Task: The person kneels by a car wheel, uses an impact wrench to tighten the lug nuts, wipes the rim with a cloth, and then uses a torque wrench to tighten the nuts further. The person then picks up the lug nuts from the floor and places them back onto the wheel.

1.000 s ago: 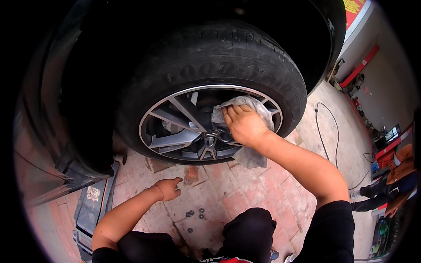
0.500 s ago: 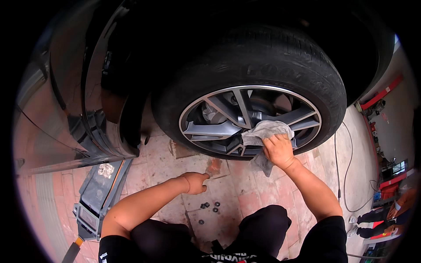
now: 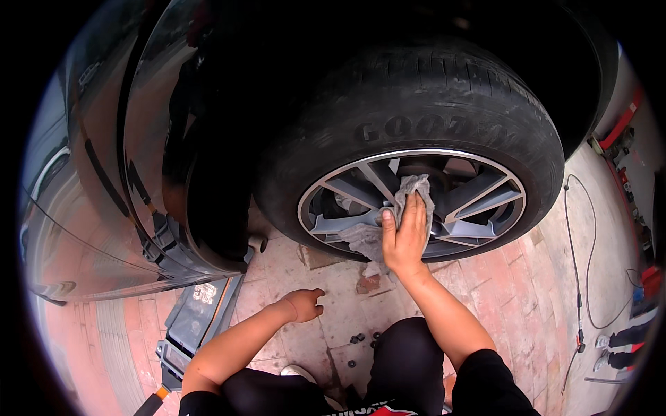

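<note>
The right hand has its fingers grasping a rag against the far wheel; near left, the left hand hovers released.

Crumpled grey rag against spoked wheel

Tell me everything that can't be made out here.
All in the head view:
Wheel: centre covered by the right hand and grey cloth.
Left hand: palm faces away.
Jack: lifting end hidden by the car body.
Small dark pieces: too small to identify.
Bystander: upper body lost at the dark right rim.
</note>
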A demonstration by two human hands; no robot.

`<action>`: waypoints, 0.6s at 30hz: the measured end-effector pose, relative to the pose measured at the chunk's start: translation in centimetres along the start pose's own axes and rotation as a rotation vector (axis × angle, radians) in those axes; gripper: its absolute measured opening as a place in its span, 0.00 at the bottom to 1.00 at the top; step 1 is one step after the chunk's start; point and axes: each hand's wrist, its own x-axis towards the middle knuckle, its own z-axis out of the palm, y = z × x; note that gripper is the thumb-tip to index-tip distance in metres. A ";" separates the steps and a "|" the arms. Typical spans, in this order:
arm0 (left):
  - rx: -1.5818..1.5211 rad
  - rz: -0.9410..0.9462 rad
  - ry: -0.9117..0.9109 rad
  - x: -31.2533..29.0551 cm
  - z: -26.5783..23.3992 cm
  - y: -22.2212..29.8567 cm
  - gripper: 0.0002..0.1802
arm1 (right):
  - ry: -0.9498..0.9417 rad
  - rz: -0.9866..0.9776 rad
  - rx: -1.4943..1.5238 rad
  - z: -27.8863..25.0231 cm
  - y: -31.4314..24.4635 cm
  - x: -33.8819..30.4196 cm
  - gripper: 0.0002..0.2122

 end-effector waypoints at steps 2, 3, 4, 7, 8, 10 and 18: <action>0.049 -0.021 -0.038 -0.7 1.4 -1.1 0.32 | 0.027 0.047 0.171 1.3 -6.6 1.6 0.29; 0.088 -0.012 -0.045 0.0 1.2 -1.2 0.32 | 0.115 0.069 0.278 1.8 -9.2 2.9 0.29; 0.084 0.020 -0.050 1.1 1.2 -0.5 0.33 | 0.150 0.027 0.166 2.1 -8.2 3.5 0.29; 0.100 0.017 -0.031 0.8 0.3 0.4 0.30 | -0.044 -0.156 -0.028 1.4 -2.3 -0.2 0.22; 0.071 0.014 -0.017 0.4 0.4 0.3 0.30 | -0.047 -0.296 -0.120 0.3 1.0 -1.6 0.20; 0.041 0.031 0.084 -0.2 0.3 -1.1 0.30 | -0.129 -0.375 -0.174 -2.4 5.0 -3.6 0.18; 0.035 0.025 -0.006 0.9 2.2 -1.5 0.31 | -0.107 -0.448 -0.148 2.7 -2.3 0.3 0.17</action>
